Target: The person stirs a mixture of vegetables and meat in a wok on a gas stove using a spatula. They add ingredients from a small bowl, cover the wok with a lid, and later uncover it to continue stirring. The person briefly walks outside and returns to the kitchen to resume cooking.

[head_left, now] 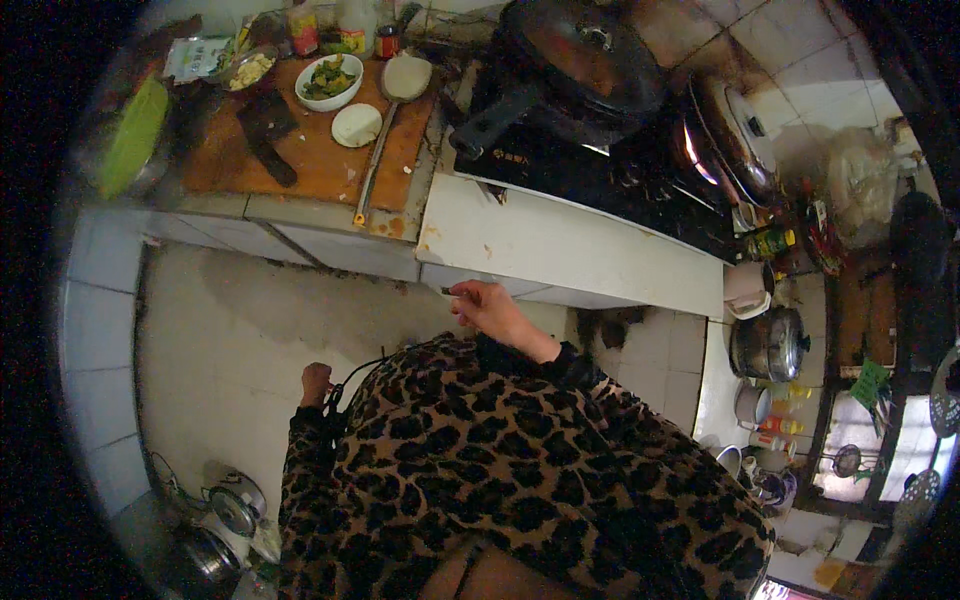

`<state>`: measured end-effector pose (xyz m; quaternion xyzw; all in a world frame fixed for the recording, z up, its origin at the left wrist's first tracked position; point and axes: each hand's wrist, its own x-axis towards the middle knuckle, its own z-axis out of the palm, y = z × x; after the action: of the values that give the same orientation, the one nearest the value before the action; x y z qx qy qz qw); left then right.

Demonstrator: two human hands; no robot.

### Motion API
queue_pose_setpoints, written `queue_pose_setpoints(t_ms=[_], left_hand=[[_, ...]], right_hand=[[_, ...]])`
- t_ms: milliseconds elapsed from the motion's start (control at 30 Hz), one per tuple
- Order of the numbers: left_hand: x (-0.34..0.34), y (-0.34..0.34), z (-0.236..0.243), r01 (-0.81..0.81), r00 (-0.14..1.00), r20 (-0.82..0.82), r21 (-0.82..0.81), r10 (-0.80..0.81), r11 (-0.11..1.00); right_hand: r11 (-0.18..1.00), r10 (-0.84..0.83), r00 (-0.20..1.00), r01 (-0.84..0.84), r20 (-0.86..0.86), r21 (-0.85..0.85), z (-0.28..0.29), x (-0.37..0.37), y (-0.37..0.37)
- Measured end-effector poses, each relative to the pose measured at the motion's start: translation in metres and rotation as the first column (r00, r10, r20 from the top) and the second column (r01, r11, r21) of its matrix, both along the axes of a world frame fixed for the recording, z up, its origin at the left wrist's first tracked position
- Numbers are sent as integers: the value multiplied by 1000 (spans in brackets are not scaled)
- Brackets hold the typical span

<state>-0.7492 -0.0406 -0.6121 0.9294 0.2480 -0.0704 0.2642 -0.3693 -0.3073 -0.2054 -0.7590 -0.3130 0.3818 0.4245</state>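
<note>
My right hand [490, 312] is held in front of my leopard-print jacket [470, 440], below the counter's front edge. Its thumb and fingers are pinched together, with a small dark thing [447, 291] at their tips, too small to name. Down at my left side hangs my left hand [317, 383], its fingers curled; whatever they may hold is hidden. A thin black cord [345, 384] loops beside that hand, against the jacket. On the counter ahead, a wok [580, 70] with a dark lid sits on the black gas stove [590, 185].
A wooden cutting board [225, 165] bears a cleaver [265, 140], a ladle [378, 150], a white lid-like disc [357, 126] and a bowl of greens [330, 82]. Pots [768, 345] stand along the right. More pots [237, 505] are on the floor at lower left.
</note>
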Motion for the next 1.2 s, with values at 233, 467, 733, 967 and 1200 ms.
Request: queue_pose_setpoints(t_ms=[233,467,733,967,1200], left_hand=[[2,-7,12,213,970,-69,700,-233,682],[22,8,32,282,880,170,566,-444,775],[50,47,90,-748,582,-361,-589,728,306],[101,94,113,-702,609,-251,-613,752,364],[138,29,117,-601,793,-349,-582,499,548]], right_hand=[[994,39,996,-47,-78,-102,4,0,-1],[996,43,966,-61,257,64,-1,-2,-3],[991,-85,939,45,334,127,-20,-4,-7],[985,-147,932,106,331,137,-34,-3,-13],[971,-223,934,188,280,148,-35,-4,-14]])
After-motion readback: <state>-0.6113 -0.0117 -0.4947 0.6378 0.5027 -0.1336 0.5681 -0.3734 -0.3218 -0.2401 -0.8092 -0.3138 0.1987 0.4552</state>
